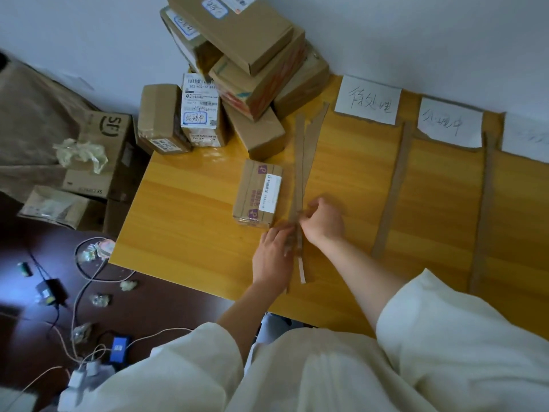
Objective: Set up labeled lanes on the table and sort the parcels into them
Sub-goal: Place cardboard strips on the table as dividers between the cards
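On the yellow wooden table (184,215) lie long cardboard strips (303,162) side by side, running from the back toward the front edge. My left hand (274,257) and my right hand (325,223) both pinch these strips near their front end. A small taped parcel (258,192) lies just left of them. Two more strips, one (393,191) and another (484,215), divide the table into lanes. Handwritten white labels sit at the back: one (368,99), a second (450,121), a third (525,138) cut off at the right. A pile of parcels (237,69) is stacked at the back left corner.
Left of the table, open cardboard boxes (101,156) with crumpled paper stand on the floor. Cables, chargers and a power strip (86,373) lie on the dark floor at the lower left. A white wall runs behind the table.
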